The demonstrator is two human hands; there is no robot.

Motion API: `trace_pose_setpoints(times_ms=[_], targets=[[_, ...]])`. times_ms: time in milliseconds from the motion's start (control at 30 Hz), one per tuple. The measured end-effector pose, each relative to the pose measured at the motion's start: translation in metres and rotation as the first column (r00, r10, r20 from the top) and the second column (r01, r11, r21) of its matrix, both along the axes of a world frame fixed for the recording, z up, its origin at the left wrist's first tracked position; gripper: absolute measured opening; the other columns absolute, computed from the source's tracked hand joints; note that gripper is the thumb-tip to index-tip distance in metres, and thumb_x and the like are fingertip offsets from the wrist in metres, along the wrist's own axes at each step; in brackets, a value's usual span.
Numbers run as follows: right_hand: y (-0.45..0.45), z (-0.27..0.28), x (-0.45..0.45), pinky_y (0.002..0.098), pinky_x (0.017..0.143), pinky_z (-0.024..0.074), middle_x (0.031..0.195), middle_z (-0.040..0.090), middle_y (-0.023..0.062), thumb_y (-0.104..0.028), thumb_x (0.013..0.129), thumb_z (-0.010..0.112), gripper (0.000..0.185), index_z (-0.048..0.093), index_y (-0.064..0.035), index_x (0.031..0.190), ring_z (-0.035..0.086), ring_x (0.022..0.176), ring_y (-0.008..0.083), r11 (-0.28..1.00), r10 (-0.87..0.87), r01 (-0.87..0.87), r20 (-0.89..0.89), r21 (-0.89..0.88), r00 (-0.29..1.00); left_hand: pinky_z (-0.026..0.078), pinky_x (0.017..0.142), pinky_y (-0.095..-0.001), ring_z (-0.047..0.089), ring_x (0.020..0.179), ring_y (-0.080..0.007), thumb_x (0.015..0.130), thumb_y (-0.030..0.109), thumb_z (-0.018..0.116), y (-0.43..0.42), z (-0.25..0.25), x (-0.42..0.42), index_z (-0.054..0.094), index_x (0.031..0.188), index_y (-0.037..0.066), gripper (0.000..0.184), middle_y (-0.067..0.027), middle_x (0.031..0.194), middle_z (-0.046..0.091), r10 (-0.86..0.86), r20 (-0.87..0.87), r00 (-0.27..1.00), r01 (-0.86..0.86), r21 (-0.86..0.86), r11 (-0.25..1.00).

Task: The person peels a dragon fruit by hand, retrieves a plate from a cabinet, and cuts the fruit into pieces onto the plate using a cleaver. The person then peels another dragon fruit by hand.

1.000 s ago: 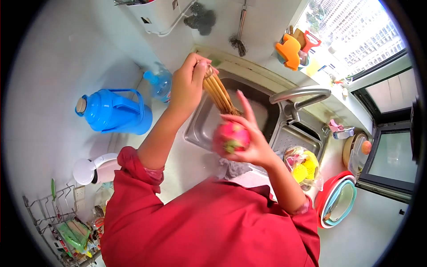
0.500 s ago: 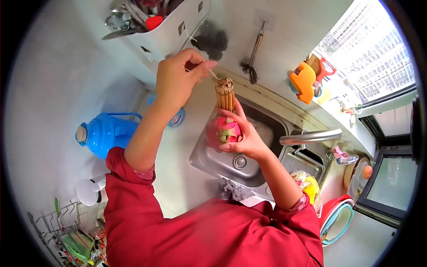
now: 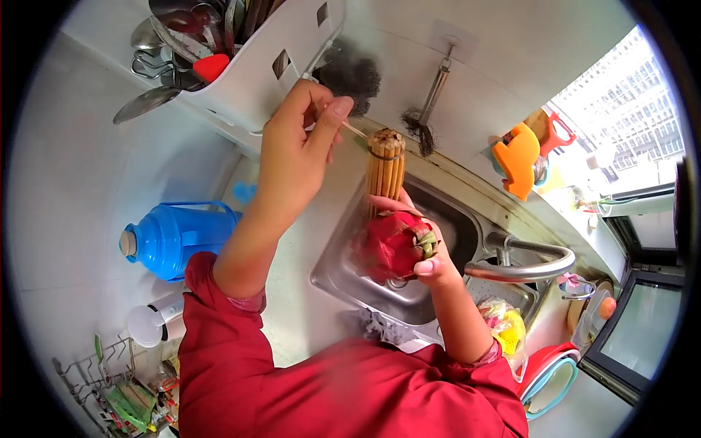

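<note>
My left hand (image 3: 298,139) is raised, thumb and fingers pinched on a thin cord that runs to a bundle of wooden sticks (image 3: 385,171). The bundle stands upright, tied with a dark band near its top. My right hand (image 3: 432,252) is wrapped round a red dragon fruit (image 3: 398,246) with green leafy tips, and its fingers also touch the lower part of the bundle. Both things are above the metal sink (image 3: 350,255). The lower end of the bundle is hidden behind the fruit and fingers.
A faucet (image 3: 529,270) reaches over the sink's right part. On the left is a blue thermos (image 3: 171,237). A white utensil holder (image 3: 255,73) hangs at the upper left. A whisk-like brush (image 3: 431,102) hangs on the wall. Basins (image 3: 551,383) and a plastic bag (image 3: 504,325) are at right.
The sticks now stand more upright, and the cord shows between them and my left hand. The dragon fruit has turned in my right hand. The view has shifted, showing more of the utensil holder.
</note>
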State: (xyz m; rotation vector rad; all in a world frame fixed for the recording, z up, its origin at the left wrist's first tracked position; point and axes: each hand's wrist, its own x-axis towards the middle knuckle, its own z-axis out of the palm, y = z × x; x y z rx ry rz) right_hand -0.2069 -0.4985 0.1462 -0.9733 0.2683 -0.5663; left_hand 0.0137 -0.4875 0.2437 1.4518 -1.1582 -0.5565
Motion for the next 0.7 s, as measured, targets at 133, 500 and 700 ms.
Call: trace_pose_setpoints(times_ms=[133,500,700], targets=[[-0.006,-0.005,-0.004,0.0402,0.121,0.0189,0.161,0.023,0.0233,-0.056,0.06,0.084,0.109,0.051,0.0041,0.144,0.024,0.152,0.0293,0.994,-0.002,0.001,-0.014,-0.111,1.0,0.042,0.048,-0.0216,0.056,0.065,-0.0076,0.106,0.022,0.054,-0.001,-0.005,-0.001,0.049,0.095,0.006,0.02,-0.0047,0.083,0.061,-0.087,-0.16,0.983,0.08,-0.051,0.995],[-0.009,-0.007,0.001,0.0422,0.121,0.0159,0.162,0.019,0.0271,-0.057,0.06,0.082,0.11,0.05,0.0051,0.144,0.022,0.153,0.0326,0.971,-0.027,0.023,-0.013,-0.236,1.0,0.037,0.05,-0.0196,0.056,0.062,-0.0055,0.103,0.021,0.061,0.004,-0.015,-0.011,0.051,0.097,0.006,0.019,-0.0029,0.076,0.063,0.041,-0.151,0.988,-0.06,-0.124,0.99],[-0.009,-0.006,-0.001,0.0444,0.121,0.0144,0.159,0.027,0.028,-0.061,0.059,0.081,0.112,0.051,0.0069,0.143,0.019,0.153,0.0336,0.963,-0.014,0.011,-0.009,-0.268,1.0,0.041,0.05,-0.0206,0.057,0.062,-0.0068,0.103,0.019,0.061,0.004,-0.019,-0.005,0.053,0.098,0.004,0.017,-0.0081,0.082,0.067,0.064,-0.072,0.995,-0.077,-0.191,0.979]])
